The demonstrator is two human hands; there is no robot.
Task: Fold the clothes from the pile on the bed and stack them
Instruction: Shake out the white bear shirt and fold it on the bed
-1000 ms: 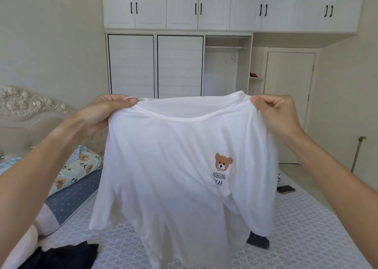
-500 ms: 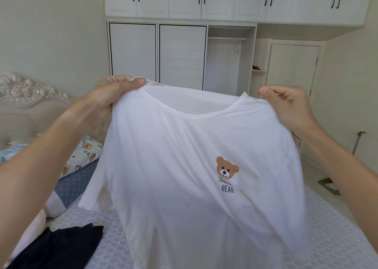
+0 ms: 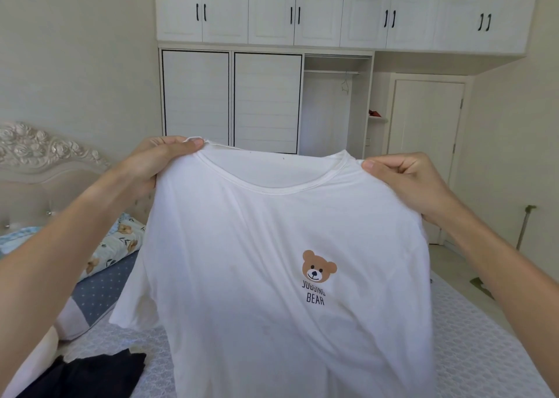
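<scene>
Fingers (image 3: 169, 146) of the left hand (image 3: 151, 165) curl over one shoulder seam of a white T-shirt (image 3: 272, 261), thumb pressing the cloth from the near side — a firm pinch. The right hand (image 3: 405, 186) grips the other shoulder the same way, knuckles bent, cloth bunched under them. The shirt hangs spread between both hands above the bed (image 3: 472, 355), front toward the camera, a brown bear print (image 3: 318, 266) on its chest. It hides most of the mattress behind it. A dark garment (image 3: 87, 373) lies on the bed at lower left — near a floral pillow (image 3: 118, 246). A white wardrobe (image 3: 266, 101) stands beyond.
</scene>
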